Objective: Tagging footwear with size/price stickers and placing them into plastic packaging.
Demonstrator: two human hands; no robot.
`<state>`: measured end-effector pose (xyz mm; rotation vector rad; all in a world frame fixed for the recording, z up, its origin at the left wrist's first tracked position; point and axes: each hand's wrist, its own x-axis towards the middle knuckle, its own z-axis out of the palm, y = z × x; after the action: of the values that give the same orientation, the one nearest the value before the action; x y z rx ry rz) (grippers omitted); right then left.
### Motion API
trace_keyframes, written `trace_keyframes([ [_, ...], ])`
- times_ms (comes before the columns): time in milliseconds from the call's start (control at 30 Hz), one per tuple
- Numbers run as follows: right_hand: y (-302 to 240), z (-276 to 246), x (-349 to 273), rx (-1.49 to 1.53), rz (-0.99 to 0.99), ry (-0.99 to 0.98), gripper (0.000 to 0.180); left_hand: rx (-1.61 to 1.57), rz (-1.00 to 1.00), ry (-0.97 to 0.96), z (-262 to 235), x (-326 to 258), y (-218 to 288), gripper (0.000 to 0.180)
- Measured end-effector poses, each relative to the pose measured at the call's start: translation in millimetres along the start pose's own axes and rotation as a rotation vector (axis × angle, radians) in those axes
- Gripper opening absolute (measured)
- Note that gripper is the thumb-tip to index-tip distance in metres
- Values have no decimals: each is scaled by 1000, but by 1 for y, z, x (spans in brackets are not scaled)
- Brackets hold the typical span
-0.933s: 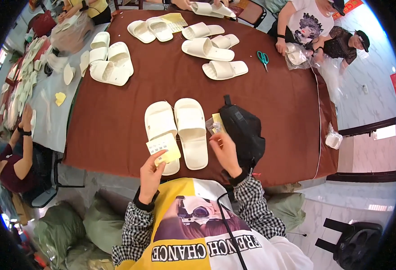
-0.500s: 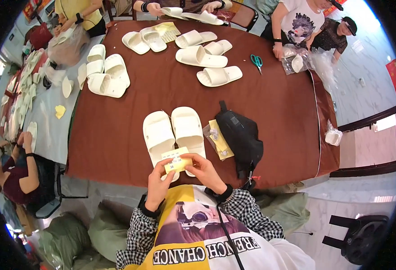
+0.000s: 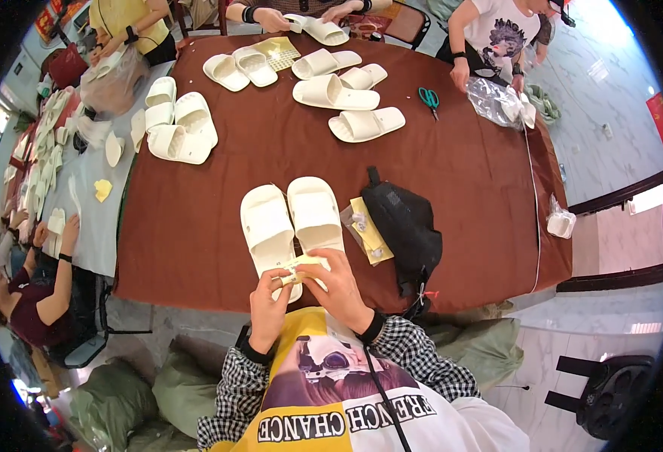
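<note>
A small yellow sheet of stickers [image 3: 301,263] is pinched between both my hands, folded or bent so that its edge faces up. My left hand [image 3: 269,307] grips its left end with thumb and fingers. My right hand [image 3: 342,289] holds the right end, its fingers covering part of the sheet. Just beyond my hands, a pair of cream slippers lies side by side on the brown table cover, toes away from me: the left slipper [image 3: 265,217] and the right slipper [image 3: 313,202]. Their heel ends are partly hidden behind my hands.
Right of the slippers lie a black pouch [image 3: 402,230] and yellow sheets in clear plastic [image 3: 370,235]. Farther off are more slippers [image 3: 366,124], teal scissors [image 3: 429,98] and another sticker sheet [image 3: 277,53]. Co-workers handle slippers and plastic bags around the brown table [image 3: 467,196].
The sheet, flat and facing me before, is now bent, with my hands closer together over it. Across the table, a co-worker's hands have shifted a slipper; the person at right has moved the plastic bag.
</note>
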<state>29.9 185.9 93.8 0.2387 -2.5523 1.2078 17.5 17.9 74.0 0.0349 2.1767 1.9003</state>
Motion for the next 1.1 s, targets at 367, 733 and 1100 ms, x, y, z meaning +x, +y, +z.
trace_keyframes([
  [367,0,3,-3,40,-12,-67,15,88,53,-20,3,-5,8,19],
  [733,2,4,-4,-80,-124,-92,16,139,67,-56,1,-5,3,21],
  [1100,90,-70,22,-676,202,286,65,15,41,58,-15,2,-22,19],
])
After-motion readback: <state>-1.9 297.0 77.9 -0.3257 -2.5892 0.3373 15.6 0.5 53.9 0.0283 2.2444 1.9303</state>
